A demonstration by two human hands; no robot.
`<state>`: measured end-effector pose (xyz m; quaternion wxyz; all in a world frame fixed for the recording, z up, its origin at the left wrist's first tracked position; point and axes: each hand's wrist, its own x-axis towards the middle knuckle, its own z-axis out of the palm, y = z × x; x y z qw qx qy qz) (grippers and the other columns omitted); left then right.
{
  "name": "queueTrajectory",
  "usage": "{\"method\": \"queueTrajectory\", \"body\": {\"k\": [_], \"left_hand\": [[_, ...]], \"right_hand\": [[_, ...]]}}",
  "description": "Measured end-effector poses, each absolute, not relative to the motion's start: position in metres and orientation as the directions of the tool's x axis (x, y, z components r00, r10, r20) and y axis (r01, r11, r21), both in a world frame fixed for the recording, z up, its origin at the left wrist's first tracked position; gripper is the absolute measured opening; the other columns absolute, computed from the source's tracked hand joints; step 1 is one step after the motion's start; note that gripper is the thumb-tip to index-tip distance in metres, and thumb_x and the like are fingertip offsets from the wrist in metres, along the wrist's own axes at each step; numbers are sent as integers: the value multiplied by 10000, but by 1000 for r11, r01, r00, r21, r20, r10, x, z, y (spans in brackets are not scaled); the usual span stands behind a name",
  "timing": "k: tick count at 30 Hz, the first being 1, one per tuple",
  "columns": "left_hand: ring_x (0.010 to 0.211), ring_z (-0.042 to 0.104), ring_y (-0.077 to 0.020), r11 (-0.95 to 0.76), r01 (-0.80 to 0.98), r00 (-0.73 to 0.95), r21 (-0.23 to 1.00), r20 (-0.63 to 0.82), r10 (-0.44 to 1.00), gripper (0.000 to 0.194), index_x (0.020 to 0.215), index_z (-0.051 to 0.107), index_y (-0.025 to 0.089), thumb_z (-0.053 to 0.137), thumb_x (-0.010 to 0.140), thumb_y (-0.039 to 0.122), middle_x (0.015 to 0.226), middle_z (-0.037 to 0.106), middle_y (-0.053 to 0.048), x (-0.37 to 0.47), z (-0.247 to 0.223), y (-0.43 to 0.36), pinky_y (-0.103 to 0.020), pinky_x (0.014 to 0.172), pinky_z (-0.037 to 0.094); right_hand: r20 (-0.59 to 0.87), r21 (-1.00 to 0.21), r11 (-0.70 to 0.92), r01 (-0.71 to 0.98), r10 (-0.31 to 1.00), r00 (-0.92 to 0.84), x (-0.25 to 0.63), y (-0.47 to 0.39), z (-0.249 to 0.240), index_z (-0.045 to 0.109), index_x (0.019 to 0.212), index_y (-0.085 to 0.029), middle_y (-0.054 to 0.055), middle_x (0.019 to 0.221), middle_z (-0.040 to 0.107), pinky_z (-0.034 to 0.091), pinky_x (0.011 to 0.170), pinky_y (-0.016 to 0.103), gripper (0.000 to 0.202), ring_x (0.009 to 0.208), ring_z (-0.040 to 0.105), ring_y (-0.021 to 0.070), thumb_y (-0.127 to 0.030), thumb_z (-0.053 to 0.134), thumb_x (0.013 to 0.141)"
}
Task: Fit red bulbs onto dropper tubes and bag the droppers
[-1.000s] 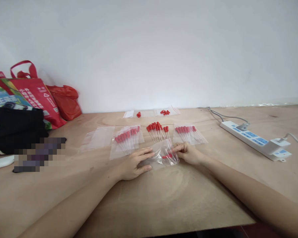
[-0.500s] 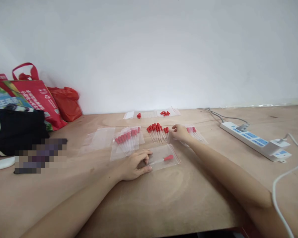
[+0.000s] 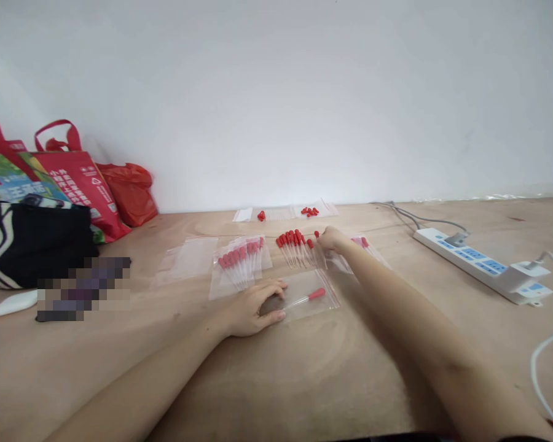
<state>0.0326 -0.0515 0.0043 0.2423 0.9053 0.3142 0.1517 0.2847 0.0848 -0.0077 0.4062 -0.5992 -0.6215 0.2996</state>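
My left hand (image 3: 258,307) rests at the left end of a clear zip bag (image 3: 299,282), thumb and fingers spread apart on it. Inside that bag lies one dropper with a red bulb (image 3: 317,294). Beyond the bag, my right hand (image 3: 332,240) is closed in a pinch on another dropper (image 3: 317,234), whose red bulb shows by the fingertips. Left of it, a fan of red-bulbed droppers (image 3: 291,239) lies on the table. Bagged droppers (image 3: 233,258) overlap farther left, and more bagged droppers (image 3: 360,242) are partly hidden behind my right forearm.
Flat clear bags (image 3: 193,258) lie at left. Near the wall are loose red bulbs (image 3: 309,212) on a bag and a red bulb cluster (image 3: 261,216). A white power strip (image 3: 470,261) with cables sits at right. Shopping bags (image 3: 92,190) and a black striped bag (image 3: 41,245) stand left.
My right hand has closed on a dropper beside the fan, its bulb now apart from the others. My left hand stays on the bag. The view has shifted slightly.
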Motion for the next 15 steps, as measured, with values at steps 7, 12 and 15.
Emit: {"method": "queueTrajectory", "body": {"k": [7,12,15], "left_hand": [[1188,376,-209,-689,532,750,492,104,653,353,1130,460,225,485,806,363,1270,443,-60,32,5,-51,-384,979,318],[1190,371,-213,-693,542,752,476,94,652,403,1183,423,231,475,809,374,1265,447,-50,33,4,-51,-388,982,317],[1190,370,-215,-689,552,750,470,81,657,422,1197,408,225,471,809,378,1262,450,-50,34,5,-51,-386,982,319]], "right_hand": [[114,-981,91,174,986,123,328,29,-7,502,654,-174,-16,513,439,370,446,244,217,456,420,92,-377,576,652],[148,-976,194,-99,924,353,327,-8,-31,415,835,-223,-57,579,484,405,468,240,355,470,460,91,-401,616,602],[122,-976,182,-122,915,384,313,-16,-35,368,941,-248,-66,605,488,426,482,246,412,492,490,101,-374,592,619]]}}
